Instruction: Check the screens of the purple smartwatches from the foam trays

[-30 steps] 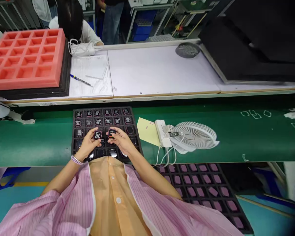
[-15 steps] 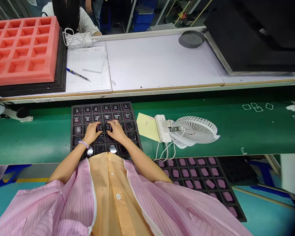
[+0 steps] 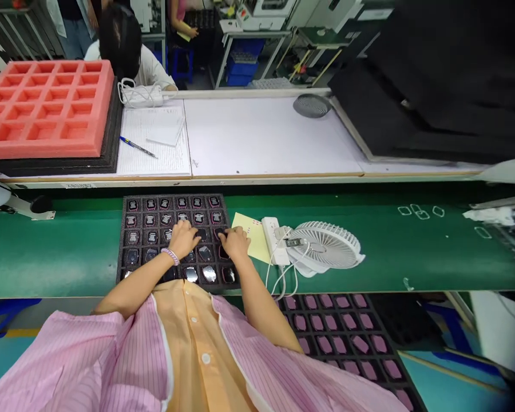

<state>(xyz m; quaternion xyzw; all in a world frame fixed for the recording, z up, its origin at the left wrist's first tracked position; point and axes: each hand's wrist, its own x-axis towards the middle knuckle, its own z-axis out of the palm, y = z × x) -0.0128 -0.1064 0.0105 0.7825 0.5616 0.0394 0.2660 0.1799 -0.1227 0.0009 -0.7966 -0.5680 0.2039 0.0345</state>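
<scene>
A black foam tray (image 3: 121, 252) with rows of square pockets lies on the green surface before me, holding several dark watch-like cases. The upper rows show white print on their faces; lower ones, such as this shiny watch case (image 3: 208, 273), show plain glass. My left hand (image 3: 183, 239) reaches over the third row, thumb and fingers closing on a dark watch case (image 3: 202, 234). At the tray's right edge my right hand (image 3: 236, 242) pinches another dark watch case in the end pocket, mostly hidden by the fingers.
Right of the tray lie a yellow paper (image 3: 254, 233), a white power strip (image 3: 276, 240) and a white fan (image 3: 326, 246) with cables. A shelf behind carries pink foam (image 3: 47, 146), papers and a pen (image 3: 137, 147). Another tray (image 3: 347, 321) sits lower right. A person sits opposite.
Both hands have left the printed cases in the tray's middle and moved right along the row, further apart. The camera view has tilted up.
</scene>
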